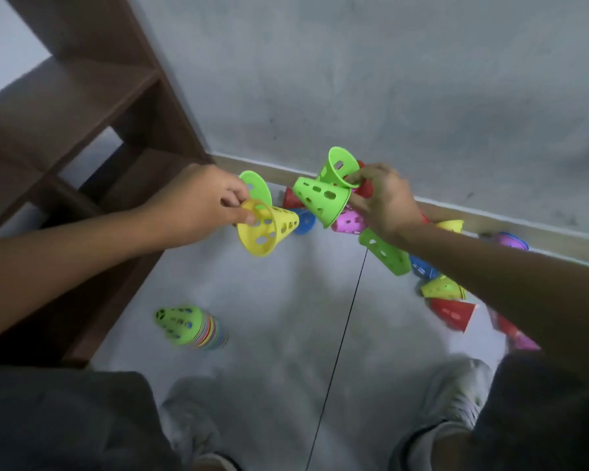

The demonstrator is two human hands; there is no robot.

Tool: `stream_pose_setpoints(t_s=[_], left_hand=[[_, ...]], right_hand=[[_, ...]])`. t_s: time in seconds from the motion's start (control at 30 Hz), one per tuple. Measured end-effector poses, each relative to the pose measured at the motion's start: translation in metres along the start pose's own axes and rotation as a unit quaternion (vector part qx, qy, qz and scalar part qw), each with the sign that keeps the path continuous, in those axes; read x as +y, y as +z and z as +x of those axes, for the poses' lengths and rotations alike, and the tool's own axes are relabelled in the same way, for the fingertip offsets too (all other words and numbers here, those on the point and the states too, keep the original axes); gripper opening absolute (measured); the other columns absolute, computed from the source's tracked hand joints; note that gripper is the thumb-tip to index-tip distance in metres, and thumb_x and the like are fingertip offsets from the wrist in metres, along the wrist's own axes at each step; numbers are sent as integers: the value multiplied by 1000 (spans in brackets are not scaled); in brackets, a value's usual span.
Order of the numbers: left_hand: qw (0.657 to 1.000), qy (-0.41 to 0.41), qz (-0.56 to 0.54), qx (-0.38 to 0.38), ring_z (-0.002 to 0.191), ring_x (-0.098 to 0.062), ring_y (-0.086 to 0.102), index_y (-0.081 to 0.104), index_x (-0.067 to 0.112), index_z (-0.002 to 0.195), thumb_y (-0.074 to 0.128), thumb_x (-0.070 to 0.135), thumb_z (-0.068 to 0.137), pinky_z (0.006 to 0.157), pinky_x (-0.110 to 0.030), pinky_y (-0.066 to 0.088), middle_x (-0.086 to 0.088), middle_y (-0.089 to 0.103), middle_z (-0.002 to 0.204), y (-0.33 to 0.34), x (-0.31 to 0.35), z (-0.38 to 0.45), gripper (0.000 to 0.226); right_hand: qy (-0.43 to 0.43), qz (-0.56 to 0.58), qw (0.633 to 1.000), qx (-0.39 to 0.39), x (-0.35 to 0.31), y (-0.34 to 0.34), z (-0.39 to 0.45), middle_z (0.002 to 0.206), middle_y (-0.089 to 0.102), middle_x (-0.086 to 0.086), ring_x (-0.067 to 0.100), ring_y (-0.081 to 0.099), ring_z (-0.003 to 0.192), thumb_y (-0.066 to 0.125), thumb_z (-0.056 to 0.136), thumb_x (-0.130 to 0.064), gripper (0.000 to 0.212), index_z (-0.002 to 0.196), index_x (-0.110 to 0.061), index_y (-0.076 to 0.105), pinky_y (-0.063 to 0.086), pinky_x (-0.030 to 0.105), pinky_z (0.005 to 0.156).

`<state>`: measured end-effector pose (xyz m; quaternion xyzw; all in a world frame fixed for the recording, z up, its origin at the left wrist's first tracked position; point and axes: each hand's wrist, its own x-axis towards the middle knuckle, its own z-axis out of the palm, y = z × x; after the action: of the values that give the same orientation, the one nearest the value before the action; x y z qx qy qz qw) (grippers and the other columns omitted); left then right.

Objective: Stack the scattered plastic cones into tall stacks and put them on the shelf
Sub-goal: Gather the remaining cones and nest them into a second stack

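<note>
My left hand [201,202] grips a yellow perforated cone [266,229] by its rim, with a green cone [257,188] held behind it. My right hand [385,202] holds two green cones: one [320,198] points left and another [340,166] tilts above it, with a red cone [366,188] partly hidden under the fingers. A tall multicoloured stack topped by a green cone [187,326] lies on the floor at lower left. Several loose cones lie along the wall, among them a pink [349,222], a green [385,251], a yellow-green [442,287] and a red cone [454,312].
A dark brown wooden shelf [82,137] with open compartments stands at the left. A grey wall with a skirting board [490,222] closes the far side. My two shoes [456,396] stand on the pale floor at the bottom, with a dark floor seam [340,341] between them.
</note>
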<state>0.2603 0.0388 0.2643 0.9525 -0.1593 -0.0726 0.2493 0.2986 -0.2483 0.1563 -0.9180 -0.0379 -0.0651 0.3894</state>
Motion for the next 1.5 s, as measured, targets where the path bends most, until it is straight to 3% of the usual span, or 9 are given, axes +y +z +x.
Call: stream_pose_setpoints(t_s=[0.2,0.5,0.7,0.93,1.07,1.13,1.23,1.33,1.5], left_hand=[[997,-36,-52,38,78,-15,75,74,15,76,87,21,76,81,-40,57,3,76,71,-39,-8,-71,15],[996,-52,19,-72,61,-14,65,73,14,76,83,23,82,62,-30,46,0,70,62,-77,-10,-159,15],[987,-63,59,-134,57,-10,63,70,14,71,74,26,90,56,-18,44,0,67,59,-80,-22,-172,23],[966,-159,17,-205,56,-11,68,69,6,72,61,24,100,59,-20,53,-4,71,60,-57,-75,-172,35],[968,-143,3,-207,58,-9,67,66,12,69,63,25,99,61,-19,52,-1,70,61,-47,-90,-169,32],[974,-98,50,-197,54,-3,61,65,16,69,65,28,97,58,-11,44,2,67,59,-41,-93,-166,30],[954,-32,197,-222,51,-9,48,62,14,73,64,36,95,52,-18,31,2,53,55,-30,-97,-163,31],[924,-24,288,-252,55,-13,44,62,11,81,59,40,97,55,-31,29,0,54,64,-17,-103,-160,34],[899,-19,365,-241,89,-32,65,65,12,97,51,38,101,65,-34,45,-11,65,91,-1,-110,-154,30]], right_hand=[[-112,-47,993,-17,-80,-46,-9,115,65,8,22,60,108,78,83,-26,23,105,-20,74,35,16,88],[-196,-17,978,-64,-167,-53,-49,111,66,6,21,60,105,82,80,-30,23,100,-21,74,42,26,92],[-192,20,979,-69,-169,-20,-66,108,64,-4,9,59,95,83,80,-30,21,98,-25,74,35,9,79],[-184,30,978,-91,-161,0,-69,101,63,-7,5,55,90,84,79,-24,20,95,-27,72,31,-4,78],[-190,48,975,-108,-161,13,-63,101,63,-7,10,60,93,85,78,-23,26,91,-33,66,38,3,84],[-188,60,973,-123,-158,19,-62,104,63,-6,15,63,97,85,77,-26,26,90,-37,65,48,22,92],[-192,64,968,-146,-152,27,-61,104,62,-9,20,66,99,84,76,-33,29,87,-49,63,53,46,95],[-193,71,967,-150,-149,32,-59,104,62,-9,18,67,97,84,75,-33,31,87,-52,63,53,48,93],[-195,64,968,-144,-145,32,-53,104,65,-2,19,66,93,83,75,-33,24,92,-38,68,54,47,90]])
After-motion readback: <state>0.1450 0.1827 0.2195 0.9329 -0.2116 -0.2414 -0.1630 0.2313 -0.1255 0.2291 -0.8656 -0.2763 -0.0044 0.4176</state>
